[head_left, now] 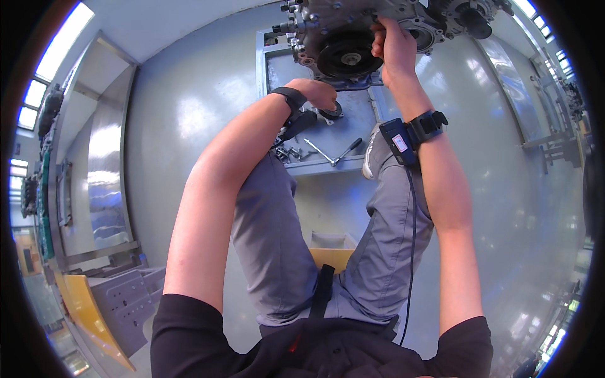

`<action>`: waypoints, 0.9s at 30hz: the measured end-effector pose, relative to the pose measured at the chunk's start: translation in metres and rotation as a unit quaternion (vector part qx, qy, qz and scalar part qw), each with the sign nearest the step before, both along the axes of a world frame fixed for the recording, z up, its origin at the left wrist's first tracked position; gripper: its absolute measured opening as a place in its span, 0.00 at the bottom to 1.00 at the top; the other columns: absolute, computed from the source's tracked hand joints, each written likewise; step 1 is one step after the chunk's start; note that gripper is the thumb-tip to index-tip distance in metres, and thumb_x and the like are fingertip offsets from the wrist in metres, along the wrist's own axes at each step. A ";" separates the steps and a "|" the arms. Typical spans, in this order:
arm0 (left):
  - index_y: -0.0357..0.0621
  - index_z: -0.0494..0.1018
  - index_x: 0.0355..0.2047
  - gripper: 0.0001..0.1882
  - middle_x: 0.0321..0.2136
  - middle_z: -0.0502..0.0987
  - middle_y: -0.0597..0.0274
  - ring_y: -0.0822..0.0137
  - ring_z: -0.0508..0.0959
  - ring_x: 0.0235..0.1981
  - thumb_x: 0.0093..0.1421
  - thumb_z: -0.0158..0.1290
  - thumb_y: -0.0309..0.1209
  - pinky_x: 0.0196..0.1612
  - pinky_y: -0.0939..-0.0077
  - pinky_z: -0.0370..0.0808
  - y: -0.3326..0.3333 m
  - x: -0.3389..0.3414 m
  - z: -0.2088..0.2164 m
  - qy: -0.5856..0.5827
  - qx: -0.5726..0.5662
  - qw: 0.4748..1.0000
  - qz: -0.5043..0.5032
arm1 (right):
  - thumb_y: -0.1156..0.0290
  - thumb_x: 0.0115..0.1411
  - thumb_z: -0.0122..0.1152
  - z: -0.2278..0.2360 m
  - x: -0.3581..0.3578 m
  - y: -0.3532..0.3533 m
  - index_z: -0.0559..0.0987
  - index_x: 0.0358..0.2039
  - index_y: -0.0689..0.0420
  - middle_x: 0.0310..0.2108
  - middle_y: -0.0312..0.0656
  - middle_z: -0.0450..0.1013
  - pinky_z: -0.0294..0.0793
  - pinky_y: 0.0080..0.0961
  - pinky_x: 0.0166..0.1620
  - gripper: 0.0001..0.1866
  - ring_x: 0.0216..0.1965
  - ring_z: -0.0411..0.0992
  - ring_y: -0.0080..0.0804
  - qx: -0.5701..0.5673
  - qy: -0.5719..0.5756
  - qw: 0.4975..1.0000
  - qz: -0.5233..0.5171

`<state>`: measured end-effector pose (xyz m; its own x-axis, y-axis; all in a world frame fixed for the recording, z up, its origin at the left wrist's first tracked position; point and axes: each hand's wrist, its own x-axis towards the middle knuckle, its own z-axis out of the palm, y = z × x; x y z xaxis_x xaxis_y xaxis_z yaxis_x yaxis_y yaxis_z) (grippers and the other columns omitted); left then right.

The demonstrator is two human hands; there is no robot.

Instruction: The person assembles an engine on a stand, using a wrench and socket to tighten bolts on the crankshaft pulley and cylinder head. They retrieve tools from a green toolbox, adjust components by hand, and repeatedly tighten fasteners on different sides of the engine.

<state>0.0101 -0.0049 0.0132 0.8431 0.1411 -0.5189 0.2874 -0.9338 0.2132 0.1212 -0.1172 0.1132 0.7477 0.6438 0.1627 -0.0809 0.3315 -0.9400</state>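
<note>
Left hand (pixel 319 94): at round black part (pixel 332 114), grip unclear | right hand (pixel 397 49): curled at knobbly metal engine (pixel 337 41), pinch unclear

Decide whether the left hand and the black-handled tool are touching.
Apart. The head view shows tray surface between the left hand and the black-handled tool.

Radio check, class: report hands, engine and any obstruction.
Right hand at engine. Left hand at dark round part on tray. V-shaped tool lies clear of both hands.
</note>
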 end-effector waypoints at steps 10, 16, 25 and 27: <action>0.45 0.69 0.47 0.21 0.41 0.74 0.55 0.60 0.74 0.42 0.55 0.45 0.42 0.45 0.67 0.69 0.009 -0.005 -0.004 -0.062 -0.047 0.997 0.031 | 0.61 0.55 0.53 0.000 0.013 -0.038 0.75 0.24 0.60 0.14 0.32 0.65 0.59 0.16 0.20 0.14 0.15 0.61 0.17 -0.094 -0.136 0.978 0.129; 0.40 0.65 0.49 0.23 0.38 0.75 0.57 0.68 0.76 0.37 0.57 0.50 0.40 0.41 0.76 0.71 -0.010 -0.008 0.010 -0.126 -0.344 0.924 0.108 | 0.60 0.56 0.53 -0.022 0.011 -0.049 0.75 0.24 0.57 0.17 0.31 0.67 0.63 0.15 0.23 0.13 0.17 0.63 0.16 -0.314 -0.263 0.873 0.264; 0.39 0.69 0.44 0.18 0.35 0.76 0.62 0.73 0.75 0.37 0.60 0.47 0.39 0.40 0.80 0.71 -0.017 -0.017 0.020 -0.107 -0.388 0.909 0.107 | 0.65 0.56 0.53 -0.057 0.019 -0.047 0.73 0.30 0.59 0.20 0.34 0.67 0.62 0.17 0.23 0.10 0.19 0.62 0.18 -0.391 -0.269 0.804 0.358; 0.39 0.70 0.41 0.17 0.33 0.76 0.63 0.73 0.75 0.36 0.61 0.46 0.40 0.40 0.79 0.71 -0.013 -0.017 0.016 -0.096 -0.390 0.910 0.101 | 0.65 0.57 0.53 -0.064 0.020 -0.045 0.73 0.31 0.60 0.21 0.35 0.68 0.64 0.18 0.24 0.10 0.21 0.64 0.19 -0.396 -0.328 0.780 0.356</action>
